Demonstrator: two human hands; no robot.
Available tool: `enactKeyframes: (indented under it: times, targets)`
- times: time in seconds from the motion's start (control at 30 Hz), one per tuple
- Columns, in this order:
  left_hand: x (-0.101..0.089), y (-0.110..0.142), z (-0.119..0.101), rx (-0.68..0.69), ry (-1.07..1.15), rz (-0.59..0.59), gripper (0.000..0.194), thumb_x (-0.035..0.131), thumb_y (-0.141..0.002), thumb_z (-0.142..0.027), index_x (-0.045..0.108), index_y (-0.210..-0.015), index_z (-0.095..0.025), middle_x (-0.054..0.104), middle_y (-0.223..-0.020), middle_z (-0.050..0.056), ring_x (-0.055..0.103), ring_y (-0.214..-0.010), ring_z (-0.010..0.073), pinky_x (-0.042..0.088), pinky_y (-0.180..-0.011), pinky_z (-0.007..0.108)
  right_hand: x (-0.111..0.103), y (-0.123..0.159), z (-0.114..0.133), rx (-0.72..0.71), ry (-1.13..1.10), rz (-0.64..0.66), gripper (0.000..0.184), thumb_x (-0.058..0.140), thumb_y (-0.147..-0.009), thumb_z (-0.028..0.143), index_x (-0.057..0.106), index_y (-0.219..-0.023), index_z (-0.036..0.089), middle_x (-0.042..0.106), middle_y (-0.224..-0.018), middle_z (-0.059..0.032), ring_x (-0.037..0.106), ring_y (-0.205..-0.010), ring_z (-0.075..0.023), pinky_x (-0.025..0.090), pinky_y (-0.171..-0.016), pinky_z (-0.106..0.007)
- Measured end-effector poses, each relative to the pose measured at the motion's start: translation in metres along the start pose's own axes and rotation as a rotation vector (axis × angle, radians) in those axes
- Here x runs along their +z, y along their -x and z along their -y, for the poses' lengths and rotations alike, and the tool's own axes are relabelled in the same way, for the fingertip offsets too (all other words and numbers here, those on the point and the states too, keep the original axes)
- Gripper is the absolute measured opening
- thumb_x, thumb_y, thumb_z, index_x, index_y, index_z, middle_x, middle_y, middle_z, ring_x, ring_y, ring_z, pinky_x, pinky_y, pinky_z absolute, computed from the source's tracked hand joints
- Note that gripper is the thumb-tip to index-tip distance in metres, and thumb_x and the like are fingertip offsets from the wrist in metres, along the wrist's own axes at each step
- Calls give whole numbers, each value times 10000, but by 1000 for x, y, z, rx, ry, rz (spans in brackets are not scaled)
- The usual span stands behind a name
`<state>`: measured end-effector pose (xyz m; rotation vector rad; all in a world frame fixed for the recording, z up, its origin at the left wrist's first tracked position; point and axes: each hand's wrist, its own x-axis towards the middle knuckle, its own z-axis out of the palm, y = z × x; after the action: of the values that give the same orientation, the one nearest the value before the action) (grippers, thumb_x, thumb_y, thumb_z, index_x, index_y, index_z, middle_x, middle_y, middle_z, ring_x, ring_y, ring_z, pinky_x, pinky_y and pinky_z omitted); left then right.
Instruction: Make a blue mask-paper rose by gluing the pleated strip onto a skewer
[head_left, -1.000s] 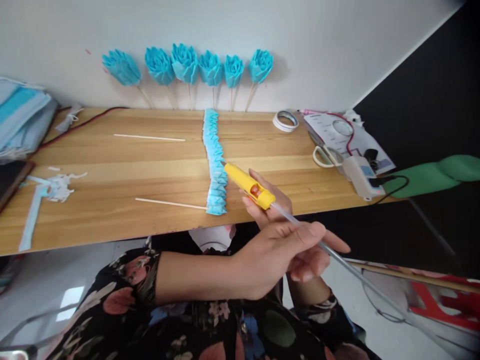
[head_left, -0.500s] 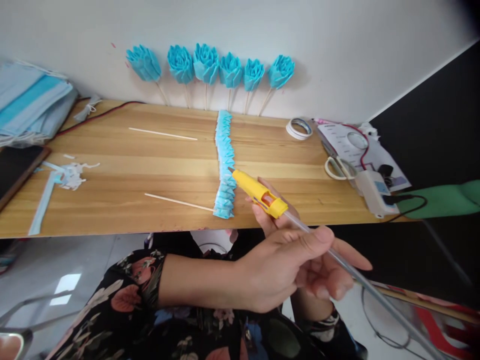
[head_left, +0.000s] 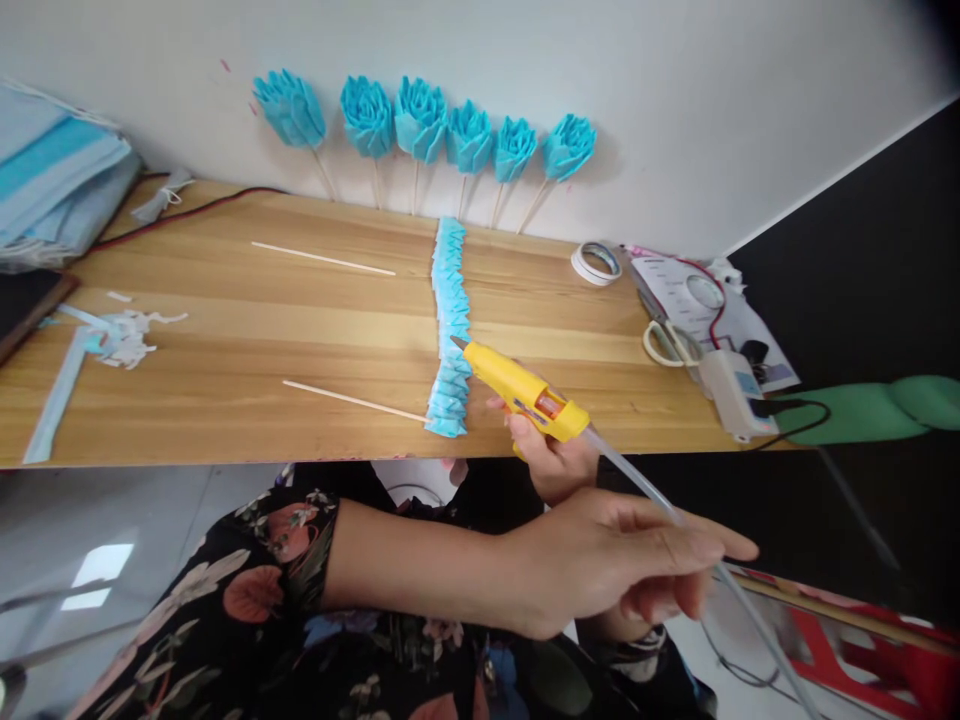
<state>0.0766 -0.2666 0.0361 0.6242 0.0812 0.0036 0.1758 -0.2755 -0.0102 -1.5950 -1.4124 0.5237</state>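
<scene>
My right hand (head_left: 555,455) grips a yellow glue gun (head_left: 517,385) around its handle, partly hidden behind the gun body. The nozzle points left, over or against a pleated light-blue strip (head_left: 450,290); I cannot tell if it touches. A long clear glue stick (head_left: 634,475) runs out of the gun's back end. Crossing in front of my right forearm, my left hand (head_left: 630,560) pinches that stick between thumb and fingers. A thin wooden stick (head_left: 352,400) lies with its right end at the strip's near end.
Several blue flowers on sticks (head_left: 420,120) lean on the wall. Another stick (head_left: 322,258), a tape roll (head_left: 596,263), scissors (head_left: 667,345), a power strip (head_left: 735,395), paper scraps (head_left: 124,335) and a stack of blue-white masks (head_left: 56,180) lie on the wooden table (head_left: 360,330).
My left hand has slid right and down along the glue stick, away from the gun. The gun stays near the strip with its nozzle pointing left. The view has shifted slightly.
</scene>
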Motion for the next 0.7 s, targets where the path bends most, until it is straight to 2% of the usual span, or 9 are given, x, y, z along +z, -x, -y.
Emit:
enactKeyframes:
  times: [0.07,0.13,0.27,0.37,0.5,0.6,0.7]
  targets:
    - [2,-2,1,16,-1,21,408,594,-999,-431,718,-1245,-130,543,-750,-3,407,-587,74,278,-549,238,6,-11,3,-98,-48,-32,238,611,-958,393,748,-1074,237,789,-940,-34,717,-766,-198,576,-778,-359]
    - [3,-6,2,80,3,35,376,544,-1021,-396,740,-1195,-127,566,-774,19,431,-603,80,311,-569,242,9,-10,4,-154,-107,-55,151,620,-947,309,738,-1007,236,804,-965,-31,746,-816,-203,588,-803,-349]
    - [5,-13,5,146,27,38,412,407,-1049,-300,721,-1216,-91,604,-796,51,471,-633,95,354,-606,237,13,-1,4,-131,-144,-68,129,629,-941,249,726,-1025,253,809,-1021,-18,753,-883,-203,585,-819,-333]
    - [3,-14,6,162,41,44,436,431,-1034,-363,697,-1241,-87,631,-821,68,499,-660,112,346,-599,237,17,0,5,-114,-146,-80,114,623,-942,248,729,-981,258,799,-982,-1,723,-746,-167,575,-710,-302]
    - [-1,-15,8,259,45,88,456,522,-980,-526,715,-1165,-157,666,-861,82,514,-679,130,354,-613,256,19,-2,5,-61,-153,-88,116,629,-932,292,736,-962,260,763,-849,14,625,-544,-128,531,-553,-280]
    - [-5,-18,10,262,43,114,494,509,-978,-559,698,-1181,-151,680,-893,95,520,-688,134,370,-628,264,20,-2,4,-7,-171,-83,157,611,-941,341,741,-972,259,771,-870,-3,632,-562,-141,538,-551,-289]
    - [-7,-21,10,294,33,106,526,468,-1008,-534,658,-1271,-120,689,-947,112,538,-709,130,366,-620,252,22,-3,7,72,-173,-18,219,597,-928,407,735,-1001,253,787,-932,-29,651,-603,-164,557,-576,-313]
